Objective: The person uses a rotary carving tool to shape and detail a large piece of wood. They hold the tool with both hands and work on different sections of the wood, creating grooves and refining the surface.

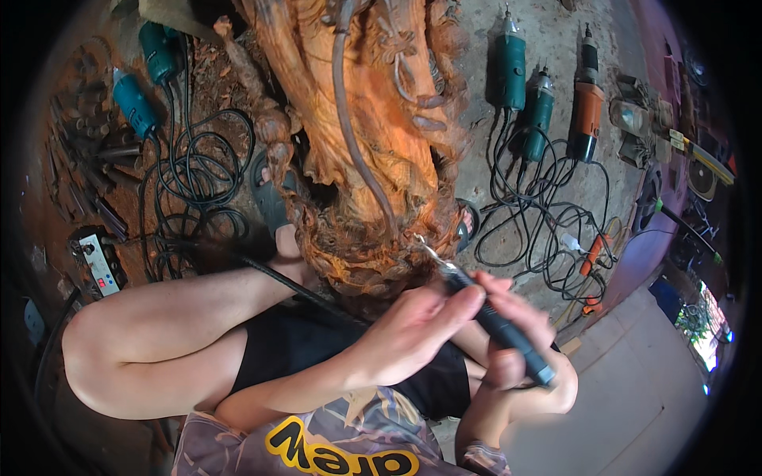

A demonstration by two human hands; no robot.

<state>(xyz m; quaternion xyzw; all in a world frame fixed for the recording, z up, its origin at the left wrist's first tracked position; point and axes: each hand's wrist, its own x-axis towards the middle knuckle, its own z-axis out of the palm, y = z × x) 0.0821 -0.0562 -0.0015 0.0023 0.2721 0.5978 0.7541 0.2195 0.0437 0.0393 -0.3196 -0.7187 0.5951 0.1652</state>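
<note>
A large carved wooden figure (381, 143), orange-brown with draped folds, stands before me between my feet, its rough knotted base lowest. Slanting over the base is a black rotary carving handpiece (508, 333), its thin metal bit (429, 247) at the right edge of the wood; whether the bit touches is hard to make out. My left hand (425, 321) is closed, its thumb pressed against the handpiece near the front. Around the handpiece's body my right hand (524, 317) is wrapped, its fingers blurred by motion.
Two green die grinders (528, 119) and an orange grinder (588, 115) lie on the right with tangled black cords (548, 206). On the left are a teal grinder (136, 103), more cords, metal bars (119, 151) and a control box (98, 266). A dark cable (294, 285) crosses my lap.
</note>
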